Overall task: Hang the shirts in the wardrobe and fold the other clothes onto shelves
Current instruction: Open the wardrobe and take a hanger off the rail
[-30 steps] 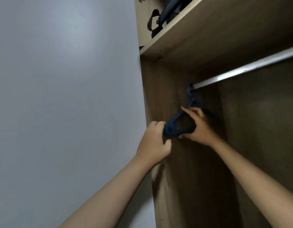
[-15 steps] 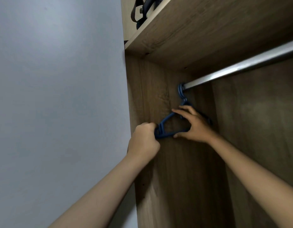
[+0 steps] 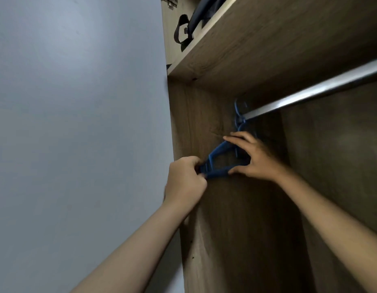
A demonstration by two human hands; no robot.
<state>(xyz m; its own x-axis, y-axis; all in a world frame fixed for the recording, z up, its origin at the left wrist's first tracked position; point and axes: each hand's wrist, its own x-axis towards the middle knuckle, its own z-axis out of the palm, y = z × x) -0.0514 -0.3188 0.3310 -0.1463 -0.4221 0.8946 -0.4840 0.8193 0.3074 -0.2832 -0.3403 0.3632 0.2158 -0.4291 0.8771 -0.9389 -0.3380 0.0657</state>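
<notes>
The hangers (image 3: 218, 160) hung at the left end of the rail (image 3: 314, 92), against the wardrobe's side panel (image 3: 204, 123) — left hand (image 3: 184, 182) at their left corner, right hand (image 3: 254, 158) to the right. Above the rail sat a shelf (image 3: 257, 43) — a bag (image 3: 196, 20) on it.

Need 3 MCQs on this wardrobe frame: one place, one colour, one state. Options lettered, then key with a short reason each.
1. Where do the hangers hang?
A. at the rail's left end, by the side panel
B. mid-rail
C. on the top shelf

2. What colour are the hangers?
A. white
B. blue
C. red

3. How is the left hand engaged?
A. flat on the wall
B. hanging idle
C. gripping the hangers' near corner

Key:
1 A: the hooks sit on the metal rail where it meets the wooden side panel.
2 B: the plastic is plainly blue.
3 C: its fingers curl round the corner, while the right hand holds the hangers between fingers above and thumb below.
</notes>
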